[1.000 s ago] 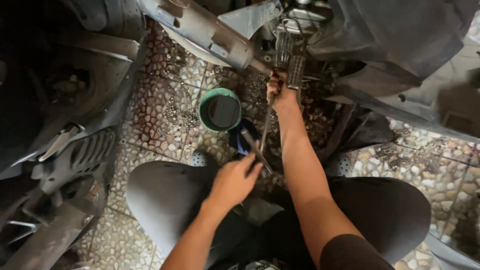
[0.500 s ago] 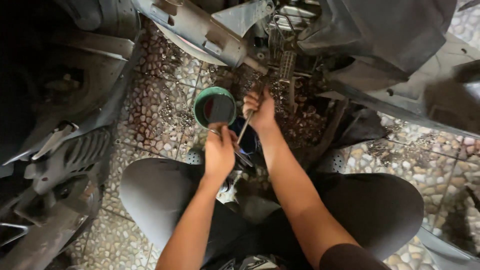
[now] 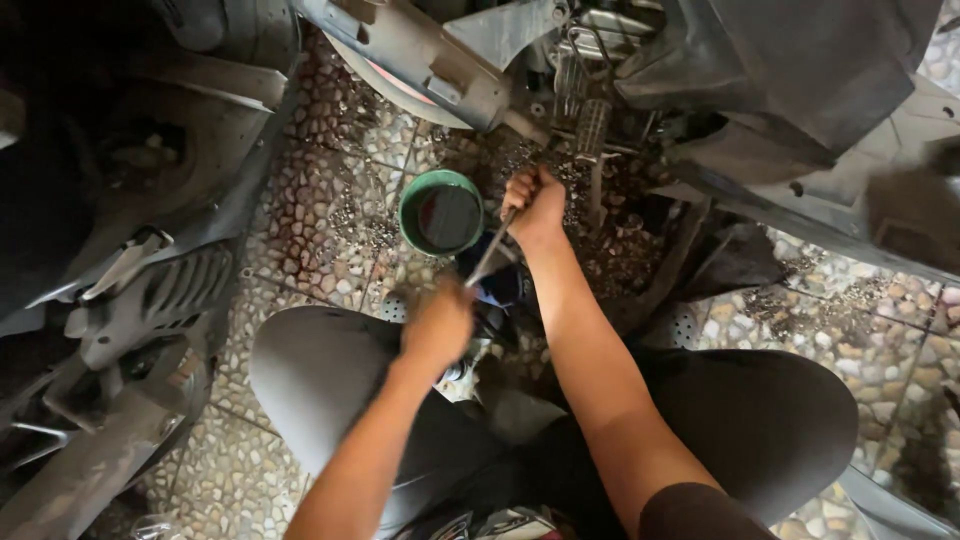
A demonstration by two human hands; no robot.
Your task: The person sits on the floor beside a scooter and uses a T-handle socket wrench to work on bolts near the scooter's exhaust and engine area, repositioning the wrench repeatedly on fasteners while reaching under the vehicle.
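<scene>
I crouch over a pebble-tiled floor beside a stripped scooter. My right hand (image 3: 535,205) is closed round the upper end of a thin metal rod-like tool (image 3: 490,252). Its lower end runs into my left hand (image 3: 438,325), which is blurred but looks closed on it. The tool slants between the two hands, just right of a green bowl (image 3: 441,213) holding dark liquid. My knees in dark trousers (image 3: 330,380) frame both forearms.
The scooter's exhaust and engine parts (image 3: 430,70) hang above the bowl. A foot peg (image 3: 590,128) sticks out near my right hand. Dark body panels (image 3: 150,290) lie at left, another panel (image 3: 840,190) at right. A blue object (image 3: 500,285) lies under the tool.
My right hand came back from the foot peg down onto the tool's upper end. My left hand slid lower along the tool, toward my knee.
</scene>
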